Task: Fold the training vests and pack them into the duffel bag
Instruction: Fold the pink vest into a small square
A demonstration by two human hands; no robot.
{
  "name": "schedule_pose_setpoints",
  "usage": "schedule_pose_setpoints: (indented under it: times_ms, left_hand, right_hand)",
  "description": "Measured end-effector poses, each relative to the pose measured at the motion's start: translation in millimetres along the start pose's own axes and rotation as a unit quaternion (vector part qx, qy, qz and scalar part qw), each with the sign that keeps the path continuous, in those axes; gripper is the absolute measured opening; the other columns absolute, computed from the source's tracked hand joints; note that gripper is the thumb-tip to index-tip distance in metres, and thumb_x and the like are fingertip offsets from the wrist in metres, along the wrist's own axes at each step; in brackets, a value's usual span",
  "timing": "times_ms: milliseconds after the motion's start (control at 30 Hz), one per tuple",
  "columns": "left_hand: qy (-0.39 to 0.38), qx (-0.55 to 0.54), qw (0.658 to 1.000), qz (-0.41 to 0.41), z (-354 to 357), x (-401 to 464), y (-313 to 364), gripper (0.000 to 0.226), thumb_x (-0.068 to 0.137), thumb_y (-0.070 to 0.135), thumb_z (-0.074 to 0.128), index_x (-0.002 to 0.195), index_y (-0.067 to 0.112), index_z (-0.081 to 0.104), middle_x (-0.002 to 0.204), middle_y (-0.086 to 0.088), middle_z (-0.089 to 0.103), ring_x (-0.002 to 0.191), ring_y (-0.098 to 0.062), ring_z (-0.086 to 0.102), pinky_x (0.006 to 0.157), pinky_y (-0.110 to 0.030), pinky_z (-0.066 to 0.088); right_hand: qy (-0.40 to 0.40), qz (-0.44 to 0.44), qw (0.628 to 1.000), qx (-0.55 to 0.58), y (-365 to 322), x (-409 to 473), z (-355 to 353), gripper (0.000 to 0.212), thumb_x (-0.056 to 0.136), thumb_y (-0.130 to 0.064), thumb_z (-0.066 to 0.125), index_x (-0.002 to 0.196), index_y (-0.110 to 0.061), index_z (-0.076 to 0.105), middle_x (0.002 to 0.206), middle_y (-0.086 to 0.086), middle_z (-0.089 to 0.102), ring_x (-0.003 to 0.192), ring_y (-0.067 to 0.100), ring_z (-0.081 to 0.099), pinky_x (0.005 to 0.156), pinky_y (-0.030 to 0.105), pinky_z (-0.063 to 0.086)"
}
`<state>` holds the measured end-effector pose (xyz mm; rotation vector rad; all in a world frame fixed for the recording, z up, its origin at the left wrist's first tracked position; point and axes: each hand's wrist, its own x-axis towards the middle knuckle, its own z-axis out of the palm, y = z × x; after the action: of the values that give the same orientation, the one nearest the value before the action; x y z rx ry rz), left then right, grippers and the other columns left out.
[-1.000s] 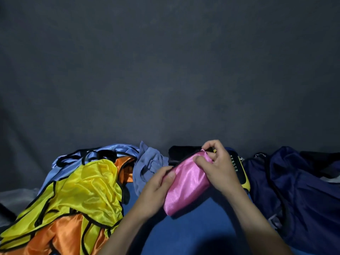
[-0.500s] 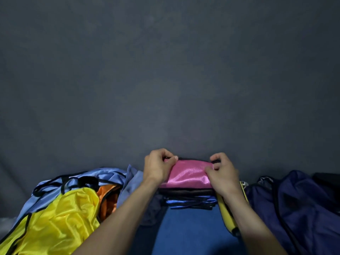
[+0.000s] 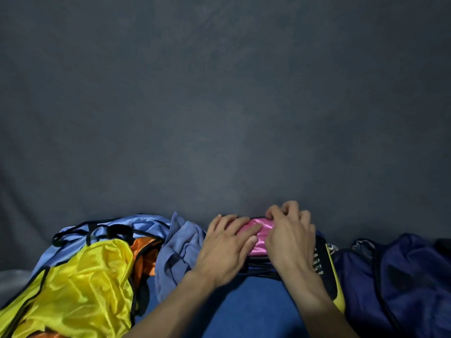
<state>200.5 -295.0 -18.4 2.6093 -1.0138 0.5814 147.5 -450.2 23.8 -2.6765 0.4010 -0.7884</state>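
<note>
A dark grey fabric backdrop, mottled and faintly creased, fills most of the frame under dim, even light, with soft folds gathering toward its lower left. Below it, a deep blue cloth surface runs along the bottom edge, and a pale grey patch shows at far left.

Two bare forearms, left hand, right hand; no sleeves visible.
</note>
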Motion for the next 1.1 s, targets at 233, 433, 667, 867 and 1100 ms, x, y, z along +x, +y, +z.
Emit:
schedule_pose_setpoints:
  times_ms: [233, 433, 667, 867, 1100]
  left_hand:
    - [-0.023, -0.142, 0.989, -0.017, 9.6, -4.1, -9.3, 0.046, 0.109, 0.048, 0.027, 0.135, 0.035, 0.062, 0.142, 0.020, 0.054, 0.131, -0.009, 0.042, 0.116, -0.043, 0.026]
    - [-0.033, -0.104, 0.989, -0.098, 4.7, -21.1, 1.8, 0.052, 0.108, 0.050, 0.011, 0.149, 0.040, 0.042, 0.154, 0.011, 0.039, 0.150, -0.011, 0.021, 0.126, -0.042, 0.010]
    - [-0.090, -0.112, 0.984, -0.107, -13.0, -16.2, 4.8, 0.055, 0.110, 0.046, 0.015, 0.153, 0.021, 0.039, 0.161, 0.003, 0.031, 0.154, -0.016, 0.012, 0.127, -0.048, -0.002]
    - [0.021, -0.147, 0.987, -0.055, -80.0, -82.2, -1.8, 0.036, 0.107, 0.036, 0.038, 0.129, 0.022, 0.063, 0.149, 0.003, 0.046, 0.144, -0.015, 0.035, 0.123, -0.036, 0.019]
    - [0.066, -0.094, 0.980, -0.160, -183.0, -155.9, -56.9, 0.040, 0.085, 0.004, 0.064, 0.119, 0.025, 0.069, 0.128, 0.008, 0.060, 0.120, -0.015, 0.054, 0.103, -0.029, 0.042]
  right_hand:
    - [-0.096, -0.109, 0.988, -0.056, -1.8, -18.6, 14.2, 0.028, 0.080, -0.014, 0.071, 0.107, -0.020, 0.076, 0.102, 0.002, 0.069, 0.103, 0.027, 0.065, 0.084, 0.043, 0.055]
    - [-0.133, -0.080, 0.981, -0.120, -5.3, -23.4, 24.7, 0.041, 0.094, -0.020, 0.054, 0.133, -0.015, 0.063, 0.134, 0.004, 0.060, 0.136, 0.026, 0.049, 0.111, 0.048, 0.041]
    - [-0.226, -0.040, 0.956, -0.181, -19.9, -23.6, 13.6, 0.060, 0.108, -0.042, 0.008, 0.162, -0.019, 0.018, 0.170, -0.005, 0.017, 0.158, 0.022, 0.003, 0.125, 0.052, 0.002]
    - [-0.210, -0.045, 0.964, -0.157, -18.2, -24.9, 2.0, 0.063, 0.106, -0.049, 0.009, 0.164, -0.027, 0.009, 0.172, -0.004, 0.004, 0.158, 0.030, -0.009, 0.122, 0.062, -0.005]
    - [-0.092, -0.190, 0.976, -0.060, -65.9, -67.0, -16.4, 0.051, 0.100, -0.032, 0.055, 0.146, -0.010, 0.053, 0.154, 0.012, 0.048, 0.150, 0.040, 0.029, 0.120, 0.061, 0.017]
